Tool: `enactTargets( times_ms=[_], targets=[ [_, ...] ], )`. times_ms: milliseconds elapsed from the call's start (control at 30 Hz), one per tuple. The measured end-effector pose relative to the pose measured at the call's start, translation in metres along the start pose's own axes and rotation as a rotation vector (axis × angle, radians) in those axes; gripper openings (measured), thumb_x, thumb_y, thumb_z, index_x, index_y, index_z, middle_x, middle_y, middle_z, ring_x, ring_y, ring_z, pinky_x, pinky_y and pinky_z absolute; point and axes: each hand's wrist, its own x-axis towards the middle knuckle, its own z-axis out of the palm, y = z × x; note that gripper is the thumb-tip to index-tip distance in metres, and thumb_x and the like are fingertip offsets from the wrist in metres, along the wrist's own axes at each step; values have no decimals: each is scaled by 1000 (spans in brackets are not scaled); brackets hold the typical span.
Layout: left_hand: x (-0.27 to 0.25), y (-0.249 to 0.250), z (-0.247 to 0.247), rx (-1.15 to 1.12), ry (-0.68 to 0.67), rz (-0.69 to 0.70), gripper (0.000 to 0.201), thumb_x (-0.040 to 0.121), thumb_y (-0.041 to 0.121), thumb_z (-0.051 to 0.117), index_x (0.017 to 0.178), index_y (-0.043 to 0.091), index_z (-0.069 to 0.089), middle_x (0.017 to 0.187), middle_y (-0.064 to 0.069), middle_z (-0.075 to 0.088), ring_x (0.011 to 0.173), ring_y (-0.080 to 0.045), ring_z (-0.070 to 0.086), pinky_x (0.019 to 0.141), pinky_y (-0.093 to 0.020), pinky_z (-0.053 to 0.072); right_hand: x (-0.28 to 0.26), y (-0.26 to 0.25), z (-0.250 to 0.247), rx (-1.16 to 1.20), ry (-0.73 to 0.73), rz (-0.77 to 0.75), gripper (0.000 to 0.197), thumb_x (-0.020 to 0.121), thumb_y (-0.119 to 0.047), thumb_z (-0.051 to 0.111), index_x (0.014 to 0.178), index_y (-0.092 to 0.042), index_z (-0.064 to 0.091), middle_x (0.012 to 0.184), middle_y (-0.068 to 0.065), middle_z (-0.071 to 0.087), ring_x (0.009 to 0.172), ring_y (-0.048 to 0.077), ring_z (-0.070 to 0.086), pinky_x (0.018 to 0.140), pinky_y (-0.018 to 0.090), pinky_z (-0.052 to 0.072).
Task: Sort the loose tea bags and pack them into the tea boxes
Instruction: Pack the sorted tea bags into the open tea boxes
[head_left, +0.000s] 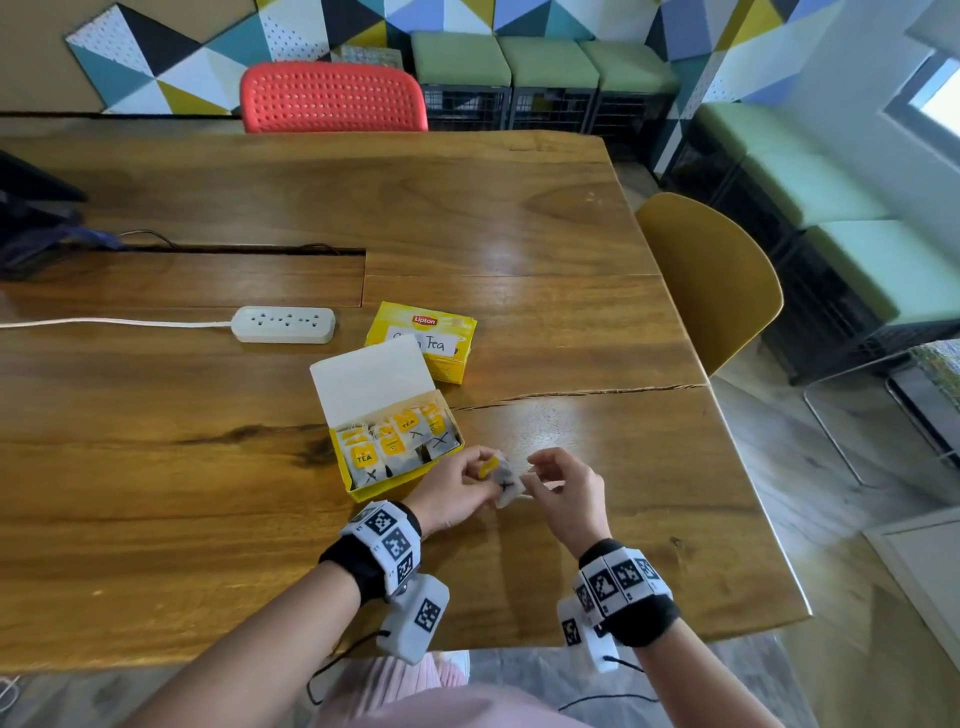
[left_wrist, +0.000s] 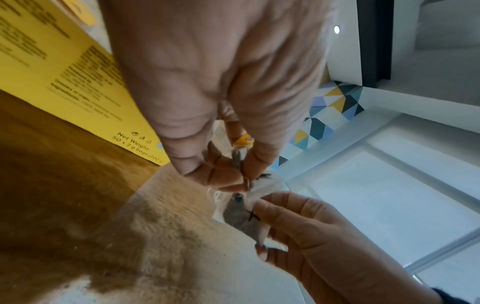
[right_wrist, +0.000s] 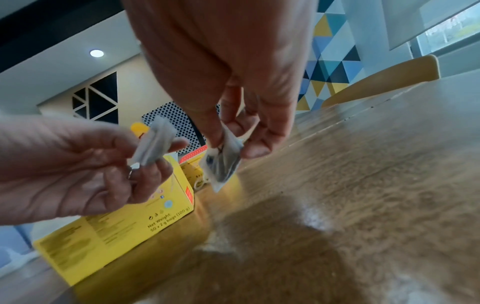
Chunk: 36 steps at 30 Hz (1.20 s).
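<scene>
Just right of the open yellow tea box (head_left: 387, 480), my two hands meet above the table. The box's white lid is tipped back and several yellow-tagged bags marked X stand inside. My left hand (head_left: 480, 470) pinches a tea bag with a yellow tag (left_wrist: 240, 153) between thumb and fingers. My right hand (head_left: 530, 475) pinches a second tea bag (right_wrist: 223, 164), grey with a black X, hanging from its fingertips. The two bags touch or nearly touch in the head view. Behind the open box lies a closed yellow Lipton box (head_left: 441, 338) with a handwritten white label.
A white power strip (head_left: 283, 323) with its cord lies left of the boxes on the wooden table (head_left: 545, 218). A cable slot runs across the table's left half. A red chair (head_left: 332, 98) stands at the far edge, a yellow chair (head_left: 717, 280) at the right edge.
</scene>
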Motion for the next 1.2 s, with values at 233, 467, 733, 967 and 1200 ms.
enactTargets(
  times_ms=[233,467,733,967,1200],
  targets=[
    [2,0,-12,-121,31,-162,14,92,12,54,103,12,63,84,-3,64,59,-5,57,58,-19,43,5,-5,-3,242,-118,278,5,89,-14,66,91,-13,70,101,10,65,82,20,69,68,33,60],
    [0,1,-17,-306,32,-258,17,95,21,57,98,4,61,83,-9,64,60,-9,54,54,-17,43,4,-26,-10,366,-149,238,13,76,-14,80,84,-15,71,72,0,66,66,14,62,67,30,54],
    [-7,15,-15,-300,14,-296,16,96,15,52,81,9,55,85,-10,58,64,-11,57,65,-25,52,5,-37,-7,625,-219,409,10,93,4,51,95,-2,59,88,7,65,69,17,63,56,19,49],
    [-8,17,-18,-509,20,-319,15,91,22,63,97,11,54,92,-8,62,71,-16,65,54,-21,55,6,-36,-12,719,-357,436,21,94,5,40,98,-10,54,91,9,63,56,11,49,57,27,35],
    [-5,9,-23,-465,101,-220,12,95,9,56,104,9,62,95,-9,66,62,-7,68,61,-20,58,6,-43,-19,758,-342,473,31,99,-30,49,101,-6,68,86,4,61,71,12,53,63,25,40]
  ],
)
